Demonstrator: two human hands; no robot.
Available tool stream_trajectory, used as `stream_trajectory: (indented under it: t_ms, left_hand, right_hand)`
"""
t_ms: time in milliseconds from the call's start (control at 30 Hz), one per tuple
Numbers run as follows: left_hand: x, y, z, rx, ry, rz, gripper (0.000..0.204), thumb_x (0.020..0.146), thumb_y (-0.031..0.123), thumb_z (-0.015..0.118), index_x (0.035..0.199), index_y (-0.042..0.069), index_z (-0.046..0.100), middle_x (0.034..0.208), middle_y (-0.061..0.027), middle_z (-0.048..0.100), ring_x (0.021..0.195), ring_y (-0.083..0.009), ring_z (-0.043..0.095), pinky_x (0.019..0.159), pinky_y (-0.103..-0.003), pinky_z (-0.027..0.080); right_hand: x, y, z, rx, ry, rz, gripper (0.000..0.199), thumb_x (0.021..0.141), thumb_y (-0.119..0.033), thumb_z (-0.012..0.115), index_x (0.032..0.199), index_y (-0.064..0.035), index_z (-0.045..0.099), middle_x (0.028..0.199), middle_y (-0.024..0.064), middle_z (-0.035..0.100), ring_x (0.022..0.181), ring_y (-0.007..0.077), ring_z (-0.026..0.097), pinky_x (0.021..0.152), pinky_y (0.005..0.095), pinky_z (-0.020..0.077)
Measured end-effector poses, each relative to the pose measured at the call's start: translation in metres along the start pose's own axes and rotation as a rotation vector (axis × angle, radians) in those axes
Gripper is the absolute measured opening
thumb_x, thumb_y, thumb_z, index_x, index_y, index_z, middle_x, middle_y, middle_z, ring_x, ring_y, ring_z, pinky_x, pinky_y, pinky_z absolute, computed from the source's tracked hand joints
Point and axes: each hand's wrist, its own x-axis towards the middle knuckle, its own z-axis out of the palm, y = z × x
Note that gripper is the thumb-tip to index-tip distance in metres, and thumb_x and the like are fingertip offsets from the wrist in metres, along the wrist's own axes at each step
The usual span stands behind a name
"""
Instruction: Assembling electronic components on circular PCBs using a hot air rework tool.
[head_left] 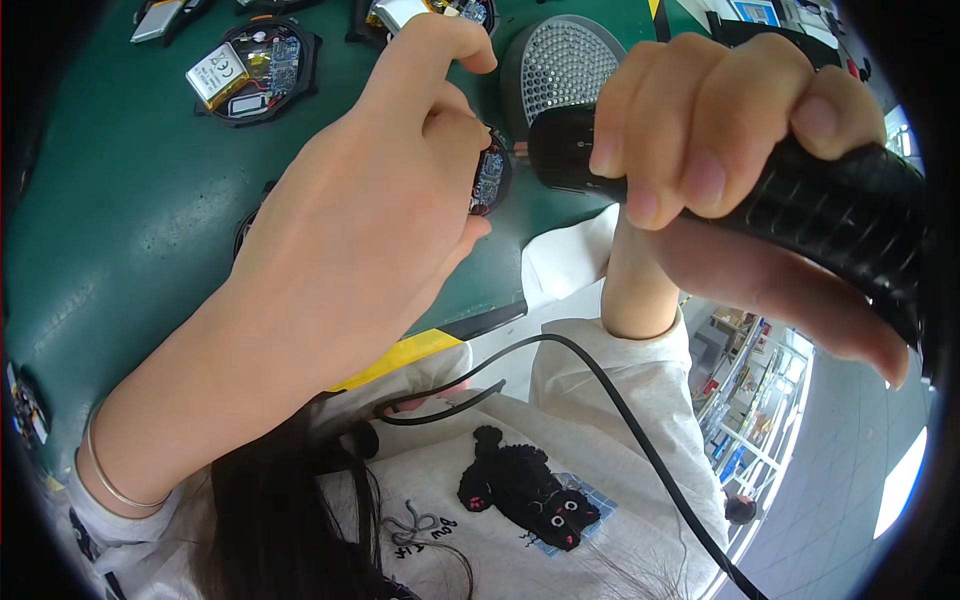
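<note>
My right hand [710, 130] is wrapped around a black electric screwdriver [565, 150] with a ridged grip, held roughly level. Its narrow tip points left, at the fingers of my left hand [370, 190]. Beneath and beside those fingers is a round black housing [490, 180] with a blue circuit board, mostly covered by my hand. My left thumb lies at its near side, and the curled fingers at its far side, close to the tip. Whether a screw sits at the tip is too small to make out.
Another open round housing [255, 75] with a silver battery and board lies at the far left; several similar ones are around. A grey round tray [570, 65] with a dimpled surface stands beyond the screwdriver. White paper [570, 260] lies at the table edge. A black cable [610, 385] crosses my lap.
</note>
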Motion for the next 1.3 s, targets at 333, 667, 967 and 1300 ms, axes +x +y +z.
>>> stream_trajectory:
  t_ms: [333, 667, 967, 1300]
  left_hand:
    - [-0.001, 0.004, -0.006, 0.197, -0.036, -0.022, 0.047, 0.072, -0.003, 0.069, 0.117, -0.001, 0.057, 0.133, -0.0165, 0.043, 0.12, -0.0324, 0.046, 0.097, -0.039, 0.04]
    - [0.025, -0.009, -0.04, 0.11, -0.073, 0.117, 0.046, 0.079, 0.011, 0.063, 0.122, 0.0, 0.056, 0.136, -0.0171, 0.042, 0.128, -0.0274, 0.039, 0.106, -0.038, 0.03]
    - [0.024, 0.029, -0.079, 0.314, -0.613, 0.0, 0.045, 0.05, 0.014, 0.077, 0.082, 0.004, 0.046, 0.111, -0.0139, 0.04, 0.097, -0.033, 0.043, 0.082, -0.043, 0.038]
    - [0.006, 0.025, -0.043, 0.396, -0.56, 0.201, 0.031, 0.054, 0.008, 0.072, 0.081, 0.002, 0.057, 0.105, -0.0088, 0.057, 0.104, -0.0275, 0.057, 0.089, -0.041, 0.048]
  right_hand:
    - [-0.046, -0.008, -0.009, 0.004, 0.417, -0.107, 0.099, 0.068, -0.089, 0.048, 0.117, -0.0036, 0.056, 0.092, 0.0067, 0.058, 0.071, 0.0185, 0.057, 0.065, 0.0352, 0.043]
    - [-0.075, -0.018, -0.032, -0.212, 0.39, -0.129, 0.105, 0.063, -0.095, 0.042, 0.116, -0.0067, 0.061, 0.097, 0.0092, 0.062, 0.078, 0.0237, 0.061, 0.073, 0.0415, 0.0475]
    - [-0.062, -0.002, -0.034, -0.206, 0.384, -0.206, 0.105, 0.063, -0.095, 0.042, 0.115, -0.0068, 0.061, 0.097, 0.0088, 0.062, 0.078, 0.0234, 0.061, 0.073, 0.0414, 0.0473]
    - [-0.063, 0.002, -0.029, -0.222, 0.39, -0.201, 0.104, 0.063, -0.095, 0.042, 0.115, -0.0069, 0.062, 0.096, 0.0084, 0.062, 0.077, 0.0231, 0.061, 0.073, 0.0413, 0.0472]
